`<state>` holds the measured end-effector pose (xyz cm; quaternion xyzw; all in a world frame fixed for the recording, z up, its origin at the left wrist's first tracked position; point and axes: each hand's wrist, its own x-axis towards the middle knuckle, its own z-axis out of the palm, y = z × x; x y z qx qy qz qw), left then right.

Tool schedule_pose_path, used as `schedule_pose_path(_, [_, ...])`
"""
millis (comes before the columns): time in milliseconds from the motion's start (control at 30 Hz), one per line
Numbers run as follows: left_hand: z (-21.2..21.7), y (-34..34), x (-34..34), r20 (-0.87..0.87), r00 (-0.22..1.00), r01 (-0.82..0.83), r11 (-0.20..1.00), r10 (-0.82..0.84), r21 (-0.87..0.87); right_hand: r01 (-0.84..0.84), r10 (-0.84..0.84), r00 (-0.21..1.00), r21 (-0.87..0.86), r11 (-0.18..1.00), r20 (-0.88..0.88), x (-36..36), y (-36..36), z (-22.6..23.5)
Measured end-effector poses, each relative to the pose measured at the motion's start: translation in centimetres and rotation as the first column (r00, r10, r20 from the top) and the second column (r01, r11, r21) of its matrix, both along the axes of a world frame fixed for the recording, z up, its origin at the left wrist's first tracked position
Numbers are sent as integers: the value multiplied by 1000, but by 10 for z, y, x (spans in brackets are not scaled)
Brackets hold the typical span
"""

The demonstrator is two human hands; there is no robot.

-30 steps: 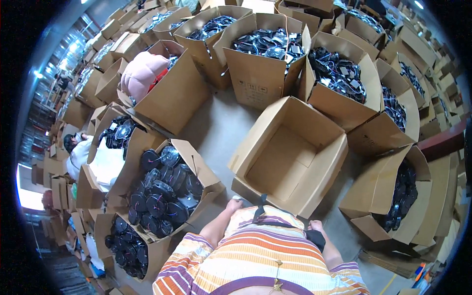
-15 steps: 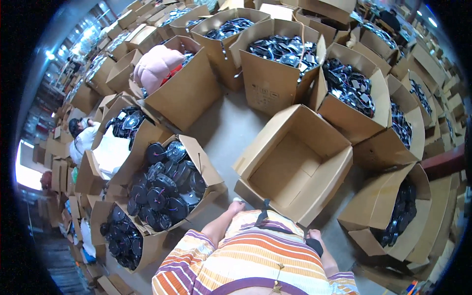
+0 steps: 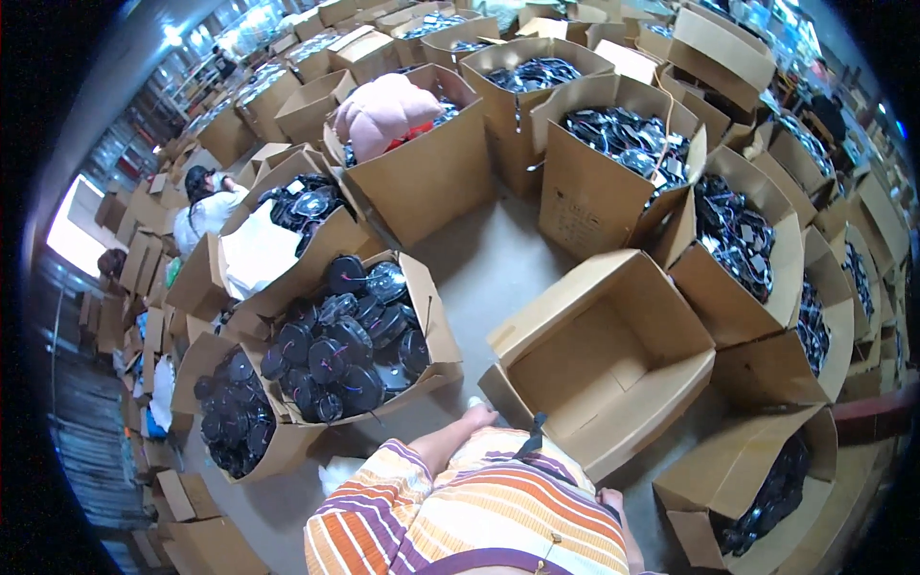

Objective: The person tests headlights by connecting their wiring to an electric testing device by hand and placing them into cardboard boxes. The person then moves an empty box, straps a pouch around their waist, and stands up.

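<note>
My left hand point(image 3: 478, 416) hangs low in front of my striped top, beside the near left corner of a large cardboard box point(image 3: 537, 331) with nothing visible in it. Something small and white shows at that hand's fingertips; whether it is held is unclear. Down by my right side, close to the same box's near edge, is my right hand point(image 3: 610, 499), partly covered by my clothing. Its fingers are too small and hidden to read. To the left stands an open carton of round black coiled parts point(image 3: 331, 350), apart from my left hand.
Another carton of black parts point(image 3: 238, 412) adjoins on the left, and one lies tilted at the lower right point(image 3: 738, 460). Cartons full of dark cabled pieces point(image 3: 628, 144) line the far side. A pink cushion-like bundle point(image 3: 383, 110) tops one. A person in white point(image 3: 206, 211) is at the left.
The view has turned leftward and tipped up, so the boxes sit further right and lower in the picture. Both my hands stay low by my body.
</note>
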<state>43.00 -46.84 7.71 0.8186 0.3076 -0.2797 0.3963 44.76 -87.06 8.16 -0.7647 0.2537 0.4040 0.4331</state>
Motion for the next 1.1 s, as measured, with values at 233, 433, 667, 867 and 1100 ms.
schedule_pose_path(233, [131,-6,4,76,994,98,945,-78,-311,-277,302,950,228,934,-83,51,23,61])
schedule_pose_path(433, [151,-12,-9,349,891,353,927,-292,-125,-664,670,734,322,675,107,64,117,116])
schedule_pose_path(667, [163,-20,-17,185,958,243,963,-220,-115,-592,557,805,324,738,205,45,120,86])
schedule_pose_path(867, [197,-12,-22,64,995,92,972,-80,-216,-498,457,866,417,761,202,40,129,94])
schedule_pose_path(1100, [210,-4,-8,52,991,130,956,-120,-265,-357,314,934,483,800,170,35,144,158])
